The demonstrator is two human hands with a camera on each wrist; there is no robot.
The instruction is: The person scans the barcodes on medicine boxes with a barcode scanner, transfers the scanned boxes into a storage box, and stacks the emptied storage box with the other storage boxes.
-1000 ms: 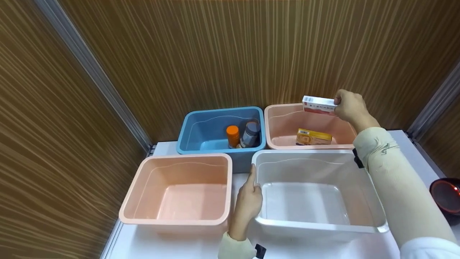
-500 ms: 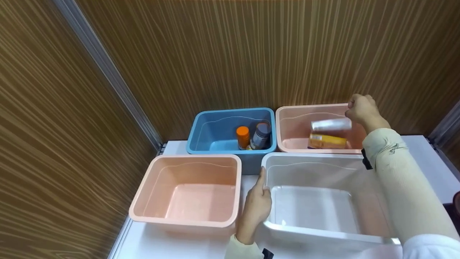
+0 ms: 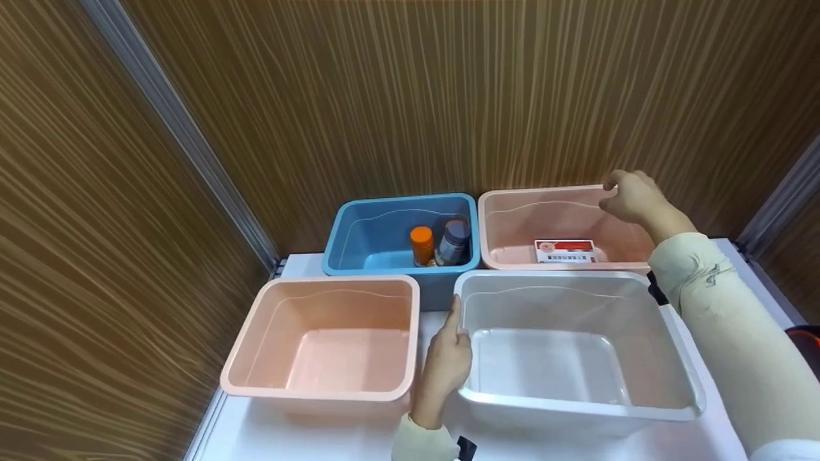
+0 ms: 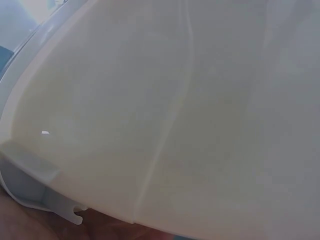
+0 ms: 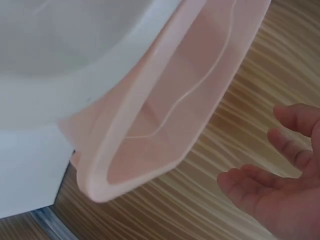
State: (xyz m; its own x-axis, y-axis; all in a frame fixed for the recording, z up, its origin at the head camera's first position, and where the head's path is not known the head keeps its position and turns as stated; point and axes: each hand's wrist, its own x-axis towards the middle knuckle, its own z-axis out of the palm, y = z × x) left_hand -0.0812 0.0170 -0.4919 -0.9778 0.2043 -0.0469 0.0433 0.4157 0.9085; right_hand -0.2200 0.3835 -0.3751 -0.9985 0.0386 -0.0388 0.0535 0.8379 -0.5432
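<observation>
My left hand (image 3: pixel 445 355) holds the left rim of the large white bin (image 3: pixel 580 404), one finger stretched along it. In the left wrist view the bin's pale wall fills the picture, and only part of the hand (image 4: pixel 95 227) shows below. My right hand (image 3: pixel 637 197) hovers over the right end of the back pink bin (image 3: pixel 535 195), fingers apart and holding nothing. In the right wrist view its fingertips (image 5: pixel 235 181) stand clear of that bin. Inside it lies a white and red medicine box (image 3: pixel 565 251); the yellow box seen earlier is hidden.
Left of the back pink bin stands a blue bin (image 3: pixel 359 208) with an orange-capped bottle (image 3: pixel 421 245) and a dark-capped bottle (image 3: pixel 453 242). Another pink bin (image 3: pixel 320 396) is at front left. Wood-grain panels (image 3: pixel 384 96) enclose the back and sides. A dark device (image 3: pixel 806 339) sits at the right edge.
My right hand has let go of the white and red box, which dropped into the back pink bin and now covers the yellow box from view. My left hand stays at the white bin.
</observation>
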